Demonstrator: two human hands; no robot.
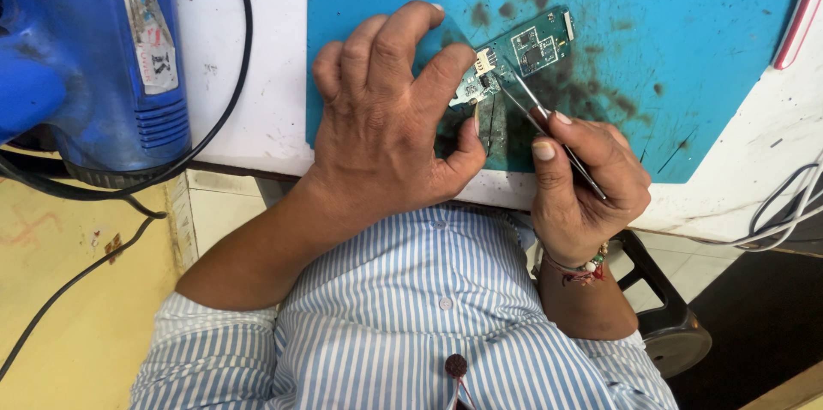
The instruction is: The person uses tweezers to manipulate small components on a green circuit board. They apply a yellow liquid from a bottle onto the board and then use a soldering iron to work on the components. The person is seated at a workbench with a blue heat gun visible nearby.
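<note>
The small green circuit board (514, 63) lay flat on the blue work mat (669, 24), near the mat's front edge, on the white desk (257, 58). The person's left hand (390, 118) was arched over the board's near end, fingers spread and bent, with the index finger and thumb pressing down on or beside its lower left corner; it was pinning the board rather than closed around anything. The right hand (587, 183) was closed around a pair of slim metal tweezers (536, 114), held like a pen between thumb and forefinger, the tips reaching to the board close to a small gold-coloured part by the left fingertips. Whether the tips actually pinched a component I couldn't tell from where I stood. The board looked thin, light and stiff, and I judged it fragile across its face, where the chips and metal shields sat; it seemed best steadied by its bare edges and corners, as the left hand did, since something so light would skid on the mat under any sideways push. Dark scorch stains marked the mat around it. A blue hot-air tool (94, 58) stood off to the left, its black cable (214, 118) looping across the desk.
</note>
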